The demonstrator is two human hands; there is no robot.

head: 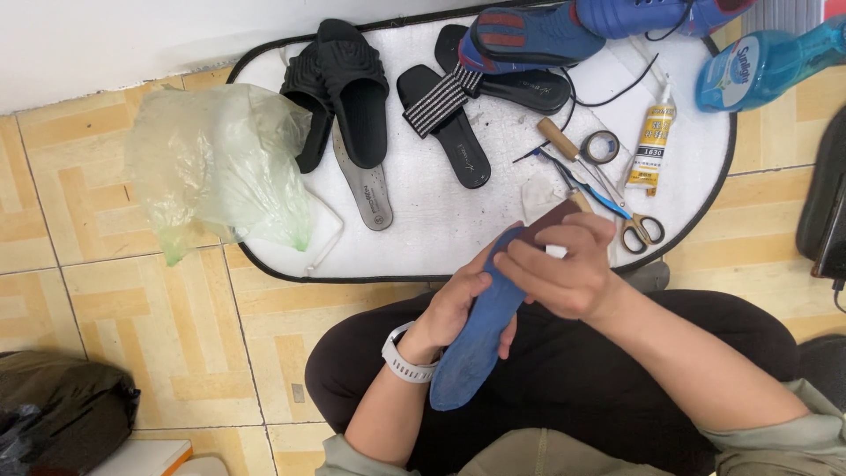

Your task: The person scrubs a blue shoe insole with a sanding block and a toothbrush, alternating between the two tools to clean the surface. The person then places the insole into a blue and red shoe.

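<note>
Three black sandals, one blue insole, one scissors, one plastic bag.

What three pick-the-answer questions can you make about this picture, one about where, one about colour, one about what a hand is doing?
1. Where do the scissors lie?
A. on the white mat
B. on the person's lap
C. inside the plastic bag

2. What colour is the insole being held?
A. red
B. blue
C. yellow

3. What is the left hand doing?
A. resting on the floor
B. hanging free
C. gripping the insole

Answers: 1 A, they lie at the mat's right end; 2 B, its surface is blue; 3 C, its fingers wrap it.
</note>
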